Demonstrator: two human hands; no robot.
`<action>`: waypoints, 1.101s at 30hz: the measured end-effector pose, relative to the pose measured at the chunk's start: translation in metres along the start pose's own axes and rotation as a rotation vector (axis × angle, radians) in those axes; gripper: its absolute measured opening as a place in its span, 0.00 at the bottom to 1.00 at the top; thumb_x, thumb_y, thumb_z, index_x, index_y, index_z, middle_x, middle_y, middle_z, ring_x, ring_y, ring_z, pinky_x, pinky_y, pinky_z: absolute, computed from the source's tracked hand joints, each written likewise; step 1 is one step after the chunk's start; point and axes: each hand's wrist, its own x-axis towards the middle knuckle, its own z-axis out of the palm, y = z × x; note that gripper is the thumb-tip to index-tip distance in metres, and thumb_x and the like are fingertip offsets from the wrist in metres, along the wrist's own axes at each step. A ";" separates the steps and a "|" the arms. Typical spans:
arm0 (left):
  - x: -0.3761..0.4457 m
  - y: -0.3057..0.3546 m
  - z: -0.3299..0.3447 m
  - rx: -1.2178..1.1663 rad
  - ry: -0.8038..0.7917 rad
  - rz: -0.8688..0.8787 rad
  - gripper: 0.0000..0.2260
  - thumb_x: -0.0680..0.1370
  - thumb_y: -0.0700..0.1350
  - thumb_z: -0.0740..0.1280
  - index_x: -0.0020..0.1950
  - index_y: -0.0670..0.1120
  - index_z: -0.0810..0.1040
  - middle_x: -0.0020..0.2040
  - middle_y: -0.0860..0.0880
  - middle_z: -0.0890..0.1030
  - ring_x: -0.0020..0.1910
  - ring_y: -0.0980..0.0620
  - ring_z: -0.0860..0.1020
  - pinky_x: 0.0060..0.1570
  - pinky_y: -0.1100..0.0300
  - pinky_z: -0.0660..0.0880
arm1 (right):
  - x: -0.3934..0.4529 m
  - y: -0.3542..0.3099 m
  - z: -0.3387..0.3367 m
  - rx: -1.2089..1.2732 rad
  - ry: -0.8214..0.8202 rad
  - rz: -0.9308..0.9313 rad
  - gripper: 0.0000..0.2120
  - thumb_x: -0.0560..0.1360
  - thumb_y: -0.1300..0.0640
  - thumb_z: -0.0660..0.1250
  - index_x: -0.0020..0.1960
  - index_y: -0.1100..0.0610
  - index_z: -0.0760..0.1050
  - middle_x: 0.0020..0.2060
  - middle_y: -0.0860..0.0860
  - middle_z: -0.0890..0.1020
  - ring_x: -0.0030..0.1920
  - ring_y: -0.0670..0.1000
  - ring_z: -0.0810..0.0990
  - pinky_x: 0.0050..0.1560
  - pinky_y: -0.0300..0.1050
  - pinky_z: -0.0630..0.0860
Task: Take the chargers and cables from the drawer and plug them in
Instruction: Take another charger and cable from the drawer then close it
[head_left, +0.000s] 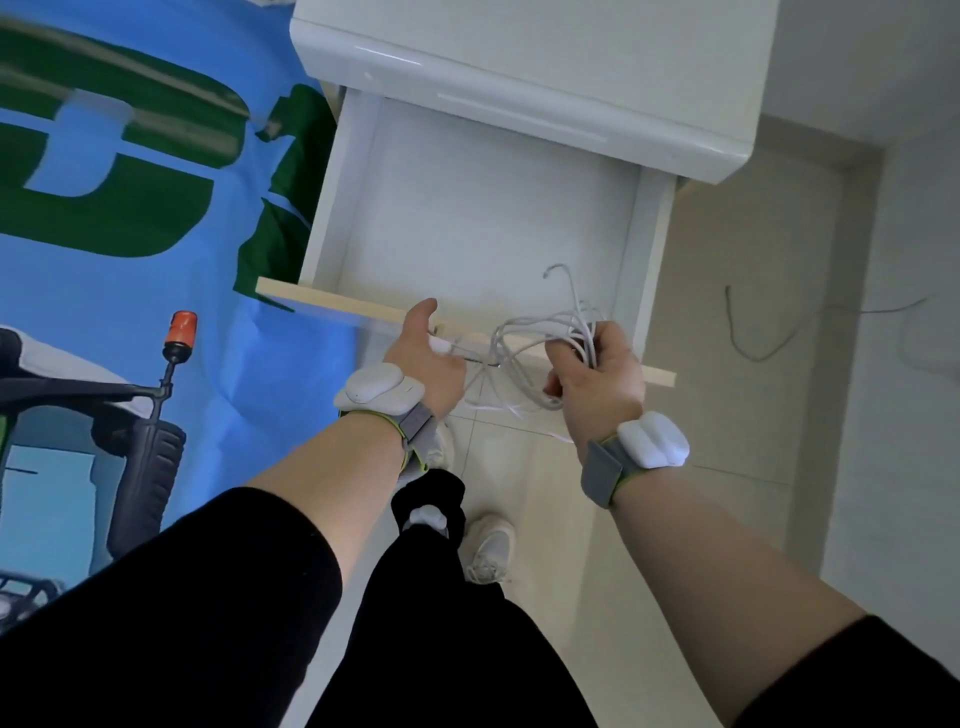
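Head view: white bedside drawer pulled fully out, interior bare as far as visible. Right hand closed around a loose tangle of white cables, held over the drawer's front edge — bunched, probably to lift all strands at once. Left hand half open, fingers curled toward trailing strands; contact unclear — likely steadying the tangle. No charger bricks discernible. A separate thin cord lies on the floor tiles.

The cables' plug ends are blurred; the left hand's fingers are hidden.
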 end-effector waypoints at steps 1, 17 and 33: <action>-0.008 -0.003 0.000 0.004 -0.004 -0.008 0.29 0.69 0.44 0.63 0.70 0.57 0.66 0.35 0.62 0.69 0.30 0.62 0.69 0.24 0.75 0.65 | -0.007 0.006 -0.004 -0.005 -0.009 -0.001 0.04 0.67 0.50 0.65 0.36 0.48 0.71 0.23 0.48 0.77 0.25 0.48 0.73 0.26 0.39 0.72; -0.037 -0.045 0.001 -0.070 -0.123 -0.227 0.26 0.72 0.41 0.62 0.70 0.54 0.63 0.41 0.54 0.71 0.39 0.42 0.77 0.46 0.51 0.78 | -0.018 0.074 -0.001 -0.328 -0.159 0.224 0.14 0.70 0.47 0.65 0.54 0.49 0.72 0.38 0.47 0.78 0.34 0.48 0.76 0.29 0.40 0.65; 0.041 -0.017 -0.005 0.022 -0.283 -0.311 0.14 0.75 0.39 0.60 0.54 0.52 0.58 0.52 0.44 0.71 0.56 0.41 0.77 0.61 0.44 0.74 | 0.057 0.064 0.051 -0.504 -0.155 0.401 0.16 0.72 0.47 0.57 0.53 0.54 0.77 0.39 0.50 0.81 0.35 0.55 0.76 0.40 0.44 0.71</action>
